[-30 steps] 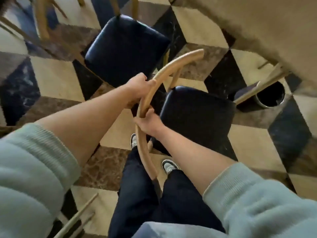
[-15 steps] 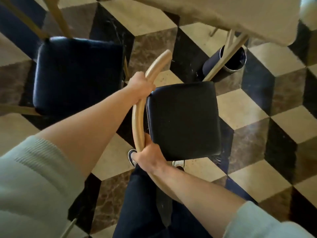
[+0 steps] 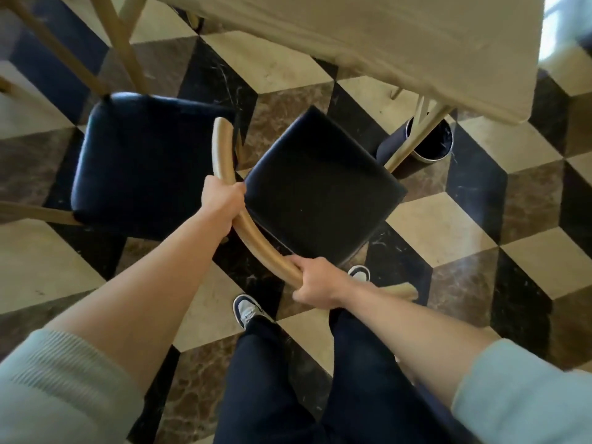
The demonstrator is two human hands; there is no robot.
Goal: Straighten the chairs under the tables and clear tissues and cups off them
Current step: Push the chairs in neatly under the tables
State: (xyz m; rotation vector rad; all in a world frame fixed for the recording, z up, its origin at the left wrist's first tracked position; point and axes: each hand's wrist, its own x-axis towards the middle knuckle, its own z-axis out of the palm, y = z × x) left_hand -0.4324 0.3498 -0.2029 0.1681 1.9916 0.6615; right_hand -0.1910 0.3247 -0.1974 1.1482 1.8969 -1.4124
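Head view: chair [image 3: 320, 190] stands angled just short of the table [image 3: 384, 43]. My left hand [image 3: 221, 200] and right hand [image 3: 317, 283] both clench its curved backrest [image 3: 253, 232], likely for steering it under.

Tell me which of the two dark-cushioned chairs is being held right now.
The right-hand dark-cushioned wooden chair, turned diagonally near the table leg: both hands grip its curved wooden backrest. The left-hand dark-cushioned chair stands untouched.
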